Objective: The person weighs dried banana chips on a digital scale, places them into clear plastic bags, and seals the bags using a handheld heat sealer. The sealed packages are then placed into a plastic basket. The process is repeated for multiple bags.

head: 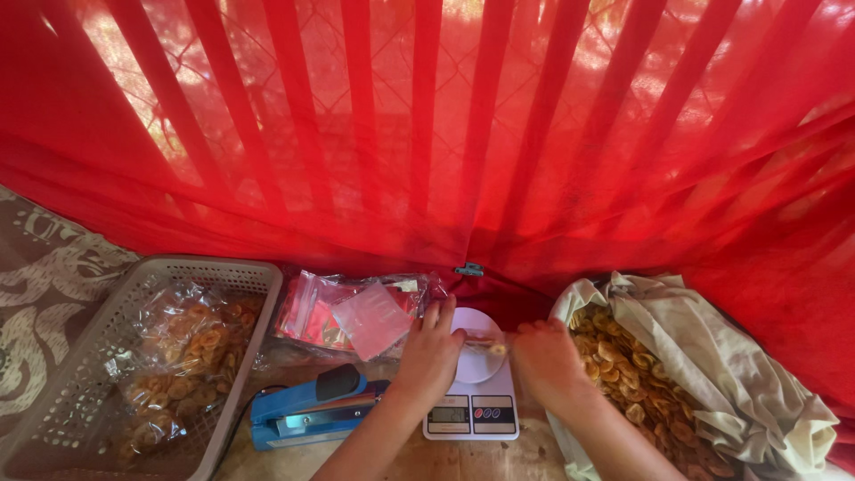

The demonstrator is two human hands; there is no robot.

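A small white digital kitchen scale [472,411] sits in front of me. Both hands are over its round platform and hold a small clear plastic bag [482,339] between them. My left hand [429,350] grips the bag's left edge with the fingers raised. My right hand [545,354] pinches its right edge. A few yellow chips show inside the bag near the platform. To the right stands a big cloth-lined sack [712,356] full of round yellow chips [623,370].
A grey plastic basket [98,330] at the left holds sealed bags of chips [187,352]. A blue heat sealer [312,405] lies next to the scale. A stack of empty clear bags [356,312] lies behind it. A red curtain [427,134] hangs close behind everything.
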